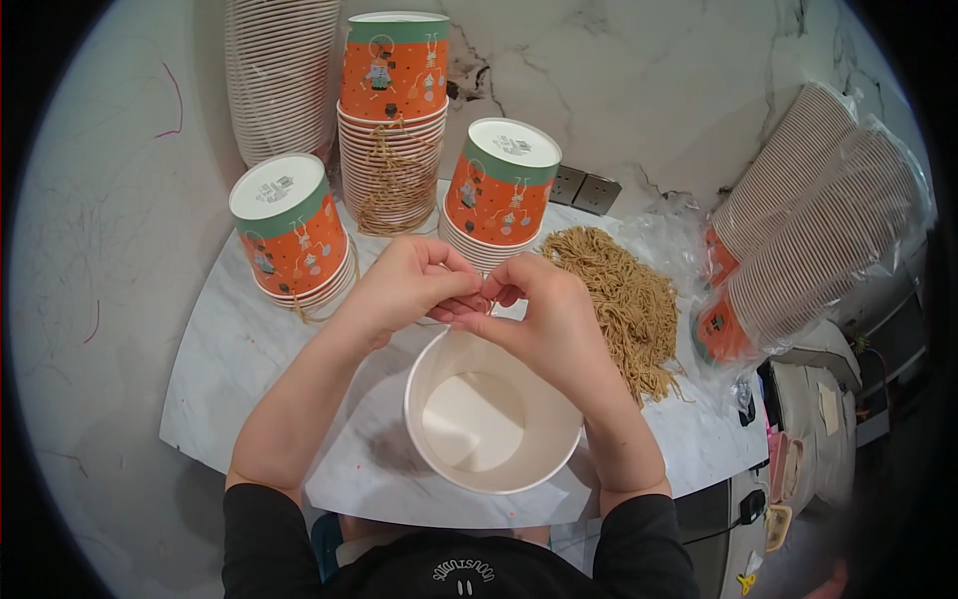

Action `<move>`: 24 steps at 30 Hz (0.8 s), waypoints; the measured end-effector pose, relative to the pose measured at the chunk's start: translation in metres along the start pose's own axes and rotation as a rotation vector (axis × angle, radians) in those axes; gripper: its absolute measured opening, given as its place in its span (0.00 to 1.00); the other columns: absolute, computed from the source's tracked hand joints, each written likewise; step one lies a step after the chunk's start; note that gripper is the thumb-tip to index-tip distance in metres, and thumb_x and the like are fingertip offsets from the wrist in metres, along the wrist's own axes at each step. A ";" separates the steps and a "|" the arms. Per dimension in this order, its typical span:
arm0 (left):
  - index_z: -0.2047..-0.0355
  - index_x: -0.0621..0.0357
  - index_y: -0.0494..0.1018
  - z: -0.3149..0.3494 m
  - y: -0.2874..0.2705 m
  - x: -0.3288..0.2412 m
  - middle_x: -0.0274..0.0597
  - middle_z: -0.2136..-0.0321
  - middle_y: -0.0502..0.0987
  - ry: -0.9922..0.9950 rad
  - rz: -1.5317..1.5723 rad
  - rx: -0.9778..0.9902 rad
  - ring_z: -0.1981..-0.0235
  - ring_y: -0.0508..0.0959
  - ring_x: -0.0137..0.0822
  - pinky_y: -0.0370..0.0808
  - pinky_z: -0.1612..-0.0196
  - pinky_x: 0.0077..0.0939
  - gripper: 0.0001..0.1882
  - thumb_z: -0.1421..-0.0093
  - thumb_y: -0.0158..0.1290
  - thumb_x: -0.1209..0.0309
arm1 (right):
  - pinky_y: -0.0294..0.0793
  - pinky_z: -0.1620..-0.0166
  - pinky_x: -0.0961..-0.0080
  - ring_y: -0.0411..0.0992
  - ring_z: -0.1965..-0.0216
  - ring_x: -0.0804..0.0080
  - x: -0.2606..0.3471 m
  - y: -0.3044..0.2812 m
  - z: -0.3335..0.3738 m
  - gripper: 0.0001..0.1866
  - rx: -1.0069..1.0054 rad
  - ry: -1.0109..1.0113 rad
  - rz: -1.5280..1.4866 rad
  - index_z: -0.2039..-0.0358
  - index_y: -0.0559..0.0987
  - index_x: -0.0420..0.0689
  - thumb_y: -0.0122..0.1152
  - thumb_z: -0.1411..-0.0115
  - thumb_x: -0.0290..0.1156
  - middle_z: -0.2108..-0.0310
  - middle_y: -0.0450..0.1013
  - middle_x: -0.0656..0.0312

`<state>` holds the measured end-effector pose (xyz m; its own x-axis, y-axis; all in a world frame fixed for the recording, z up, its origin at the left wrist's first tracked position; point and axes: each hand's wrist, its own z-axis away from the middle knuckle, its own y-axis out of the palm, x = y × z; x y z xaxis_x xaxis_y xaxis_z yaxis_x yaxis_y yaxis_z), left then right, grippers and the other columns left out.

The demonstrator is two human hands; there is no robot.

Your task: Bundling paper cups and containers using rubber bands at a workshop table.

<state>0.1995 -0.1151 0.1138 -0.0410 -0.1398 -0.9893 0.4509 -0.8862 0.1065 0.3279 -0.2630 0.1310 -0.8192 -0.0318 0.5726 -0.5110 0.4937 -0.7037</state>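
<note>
Gently now: at mid-frame, the left hand (424,285) and right hand (549,307) meet above the white tub (544,424), fingertips pinched, seemingly on a tan strand (491,306); small, unhurried finger moves should avoid tangles.

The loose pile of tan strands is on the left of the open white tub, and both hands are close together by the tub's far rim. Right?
Wrong side: the head view shows the pile of tan strands right of the white tub. Left hand and right hand are close together by its far rim.
</note>
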 end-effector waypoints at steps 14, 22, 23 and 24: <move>0.63 0.58 0.75 -0.010 -0.010 0.007 0.40 0.68 0.83 -0.161 0.086 -0.013 0.69 0.84 0.29 0.77 0.72 0.15 0.10 0.38 0.54 0.64 | 0.77 0.66 0.74 0.79 0.70 0.69 -0.008 -0.003 -0.002 0.06 0.008 0.001 -0.116 0.66 0.84 0.37 0.68 0.44 0.25 0.71 0.80 0.58; 0.61 0.56 0.75 -0.017 -0.018 0.014 0.38 0.68 0.82 -0.265 0.285 0.051 0.68 0.84 0.26 0.76 0.74 0.15 0.11 0.37 0.57 0.62 | 0.77 0.64 0.75 0.79 0.70 0.72 -0.010 -0.005 -0.006 0.06 0.036 0.010 -0.159 0.66 0.84 0.38 0.66 0.44 0.24 0.71 0.81 0.59; 0.61 0.56 0.75 -0.018 -0.018 0.015 0.38 0.68 0.82 -0.266 0.285 0.051 0.68 0.84 0.26 0.76 0.74 0.15 0.11 0.37 0.57 0.62 | 0.76 0.66 0.75 0.79 0.70 0.73 -0.008 -0.006 -0.006 0.06 0.041 0.017 -0.153 0.67 0.84 0.38 0.66 0.44 0.25 0.72 0.81 0.60; 0.60 0.56 0.75 -0.018 -0.017 0.014 0.36 0.67 0.82 -0.247 0.230 0.074 0.68 0.83 0.24 0.76 0.74 0.14 0.11 0.37 0.58 0.63 | 0.75 0.67 0.76 0.78 0.71 0.73 -0.006 -0.007 -0.006 0.06 0.045 0.022 -0.147 0.67 0.84 0.38 0.67 0.45 0.25 0.72 0.81 0.60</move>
<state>0.2072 -0.0947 0.0961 -0.1641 -0.4344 -0.8856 0.4077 -0.8474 0.3401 0.3381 -0.2612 0.1351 -0.7288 -0.0814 0.6799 -0.6368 0.4457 -0.6292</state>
